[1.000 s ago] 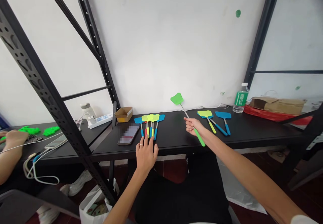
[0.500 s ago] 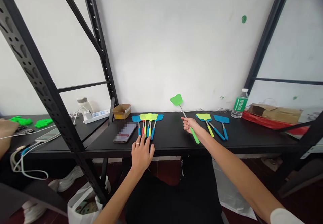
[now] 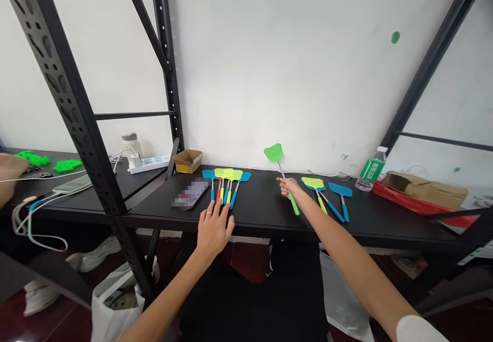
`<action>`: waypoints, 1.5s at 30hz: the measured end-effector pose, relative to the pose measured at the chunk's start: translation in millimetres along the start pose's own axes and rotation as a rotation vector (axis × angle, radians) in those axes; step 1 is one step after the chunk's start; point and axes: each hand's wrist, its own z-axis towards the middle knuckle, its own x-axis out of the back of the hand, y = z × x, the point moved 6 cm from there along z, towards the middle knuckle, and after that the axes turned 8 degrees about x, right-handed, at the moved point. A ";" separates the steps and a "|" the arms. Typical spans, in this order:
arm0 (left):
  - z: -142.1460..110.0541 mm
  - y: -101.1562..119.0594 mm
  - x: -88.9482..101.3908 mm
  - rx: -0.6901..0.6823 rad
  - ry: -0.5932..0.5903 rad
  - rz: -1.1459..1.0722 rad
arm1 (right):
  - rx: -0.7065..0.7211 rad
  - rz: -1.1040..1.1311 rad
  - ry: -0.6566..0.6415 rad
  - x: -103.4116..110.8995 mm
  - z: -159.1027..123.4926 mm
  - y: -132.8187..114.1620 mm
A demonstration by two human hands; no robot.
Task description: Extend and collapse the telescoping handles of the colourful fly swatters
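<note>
My right hand (image 3: 287, 186) grips the handle of a green fly swatter (image 3: 272, 152), whose head is raised above the black table (image 3: 262, 213) toward the white wall. My left hand (image 3: 213, 227) lies flat at the table's front edge, fingers spread, fingertips at the handle ends of a row of several blue and yellow swatters (image 3: 227, 177). A phone (image 3: 190, 193) lies just left of that row. To the right of my right hand lie a yellow swatter (image 3: 314, 184) and two blue swatters (image 3: 340, 191).
A small cardboard box (image 3: 188, 160) sits at the back left, a green-labelled water bottle (image 3: 372, 169) at the back right beside a brown package on red trays (image 3: 423, 190). Black rack posts (image 3: 80, 111) frame the table. Another person's hand (image 3: 8, 172) shows at far left near a power strip (image 3: 148, 163).
The view has tilted and shifted left. My right hand holds the green swatter raised as before, slightly more upright. My left hand stays at the swatter handles.
</note>
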 end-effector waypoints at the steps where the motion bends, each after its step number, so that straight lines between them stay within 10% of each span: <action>1: -0.1 0.1 -0.4 -0.002 -0.003 0.004 | 0.003 -0.003 0.005 -0.8 1.5 0.6; 17: -2.2 2.0 3.9 -0.039 0.020 -0.015 | 0.106 0.049 -0.059 -22.1 -40.6 20.8; 28: -4.1 116.0 48.3 -0.308 -0.422 -0.415 | 0.074 0.216 -0.058 -73.1 -57.2 16.1; 37: 27.3 136.0 45.0 -0.246 -0.498 -0.475 | 0.045 0.260 -0.112 -73.6 -64.0 2.3; 45: 28.7 151.5 38.2 0.023 -0.499 -0.825 | -0.017 0.308 -0.353 -62.5 -125.6 11.0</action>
